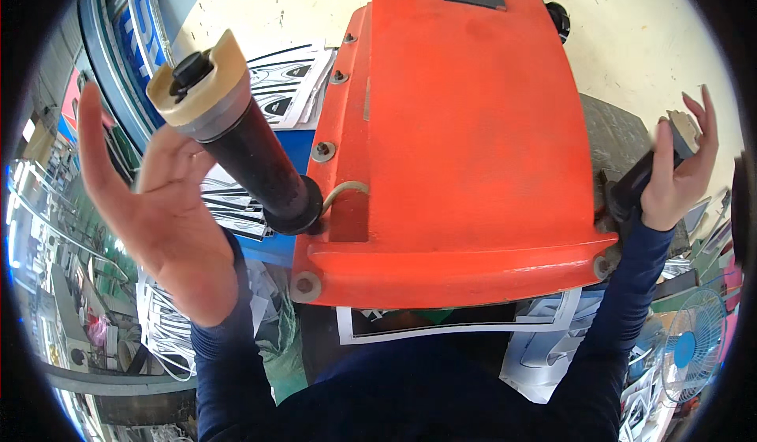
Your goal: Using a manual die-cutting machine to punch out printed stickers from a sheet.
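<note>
Machine head (pixel 481 150) in bright red sits dead centre, right in front of the person, with a black handle sticking up on each side. Left hand (pixel 173 237) is right by the left handle (pixel 260 166), grip wide: one digit points straight up, well off to the side, while the others curl behind the top end. Can't tell from where I'm standing if they actually touch it. That handle has a tan cap (pixel 225 95) with a black button (pixel 192 69) poking out, and a pale cable (pixel 347 188) comes out near its foot.

Right hand (pixel 682 178) is up at the right handle (pixel 631 186), grip pretty loose too, fingers stretched upward, thumb raised in front. Contact there is hard to call as well, since the hand covers part of it.

Rest of the scene: printed sheets (pixel 288 87) are stacked just left of the red thing, a speckled cream surface (pixel 623 40) spreads out past it, a white-bordered frame (pixel 345 328) shows under the near edge, and a blue fan (pixel 684 350) stands way over on the lower right.
</note>
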Demonstrator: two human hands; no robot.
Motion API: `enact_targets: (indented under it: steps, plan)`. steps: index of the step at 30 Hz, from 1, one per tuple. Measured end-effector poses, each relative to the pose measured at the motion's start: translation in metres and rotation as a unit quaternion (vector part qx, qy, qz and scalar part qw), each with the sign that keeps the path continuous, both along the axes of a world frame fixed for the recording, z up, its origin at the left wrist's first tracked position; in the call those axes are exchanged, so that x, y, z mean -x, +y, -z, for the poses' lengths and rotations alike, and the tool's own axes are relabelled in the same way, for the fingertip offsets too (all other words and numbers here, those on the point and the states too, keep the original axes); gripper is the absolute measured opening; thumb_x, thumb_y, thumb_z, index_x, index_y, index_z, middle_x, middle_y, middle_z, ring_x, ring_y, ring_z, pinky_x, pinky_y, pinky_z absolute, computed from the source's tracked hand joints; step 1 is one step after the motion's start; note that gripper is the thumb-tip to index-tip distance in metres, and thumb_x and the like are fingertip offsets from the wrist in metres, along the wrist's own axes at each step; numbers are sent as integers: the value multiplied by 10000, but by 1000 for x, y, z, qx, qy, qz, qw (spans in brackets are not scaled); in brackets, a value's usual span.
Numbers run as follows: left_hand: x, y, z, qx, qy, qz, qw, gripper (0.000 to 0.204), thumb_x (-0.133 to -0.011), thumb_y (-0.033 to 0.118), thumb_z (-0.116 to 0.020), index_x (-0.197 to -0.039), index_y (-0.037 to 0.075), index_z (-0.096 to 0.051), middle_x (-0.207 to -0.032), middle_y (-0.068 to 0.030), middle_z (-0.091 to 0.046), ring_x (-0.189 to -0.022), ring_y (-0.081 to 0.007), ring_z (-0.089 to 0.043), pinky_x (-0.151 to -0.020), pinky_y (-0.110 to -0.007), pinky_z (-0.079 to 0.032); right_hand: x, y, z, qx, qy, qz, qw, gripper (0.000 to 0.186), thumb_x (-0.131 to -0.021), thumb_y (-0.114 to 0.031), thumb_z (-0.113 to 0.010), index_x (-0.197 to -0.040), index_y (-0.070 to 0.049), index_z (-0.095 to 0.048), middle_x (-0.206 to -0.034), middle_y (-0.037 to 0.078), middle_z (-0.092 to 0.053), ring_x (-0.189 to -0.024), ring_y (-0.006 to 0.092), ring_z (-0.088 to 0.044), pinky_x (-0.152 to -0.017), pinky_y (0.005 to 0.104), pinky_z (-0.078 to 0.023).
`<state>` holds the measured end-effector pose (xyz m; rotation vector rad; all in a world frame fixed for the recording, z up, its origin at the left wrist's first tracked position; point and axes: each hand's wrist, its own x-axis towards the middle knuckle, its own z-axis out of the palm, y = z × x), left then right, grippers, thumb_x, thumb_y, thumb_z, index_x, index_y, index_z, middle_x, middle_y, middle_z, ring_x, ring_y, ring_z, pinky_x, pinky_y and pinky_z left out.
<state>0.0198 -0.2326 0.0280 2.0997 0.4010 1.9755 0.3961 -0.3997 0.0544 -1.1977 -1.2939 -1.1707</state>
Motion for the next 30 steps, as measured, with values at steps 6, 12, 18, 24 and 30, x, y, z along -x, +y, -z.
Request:
enact_targets:
  steps: [6,12,18,24,30]
  plan:
    - [1,8,65,213,90,247,941,1353,-722,625,-794,-1557,-8,62,-1508,-230,-338,-1398,-329,-365,-1149,-431,-263,-41,-12,-9,24,13,61,998,533,-903,-99,-693,-1404,-46,-521,-1229,120,-621,-1026,145,-601,-894,287,-464]
    - [13,25,90,155,367,168,902,1319,-645,386,-899,-1547,-53,-42,-1593,-273,-160,-1484,-404,-176,-1202,-470,-136,-128,-37,-5,8,52,141,989,567,-870,-179,-749,-1396,-111,-550,-1232,89,-623,-1100,170,-582,-938,344,-460]
    - [8,15,92,169,444,94,875,1218,-679,355,-870,-1551,-12,-103,-1588,-239,-218,-1478,-445,-169,-1177,-585,-133,-159,-52,-9,75,-83,291,950,601,-884,-367,-698,-1373,-57,-538,-1308,168,-578,-1238,322,-527,-1043,423,-401]
    - [4,16,92,190,463,87,861,1200,-679,384,-868,-1555,17,-135,-1598,-202,-238,-1491,-423,-167,-1157,-645,-102,10,-33,1,194,279,-569,749,535,-1044,-309,-407,-1481,-4,-373,-1400,235,-524,-1331,285,-502,-1167,364,-309]
    - [7,16,92,180,476,76,857,1213,-669,413,-878,-1558,29,-148,-1593,-202,-252,-1488,-432,-170,-1151,-659,-87,-57,-49,5,199,414,-471,753,289,-1033,-280,-487,-1073,-1,-552,-839,79,-574,-779,153,-556,-739,266,-447]
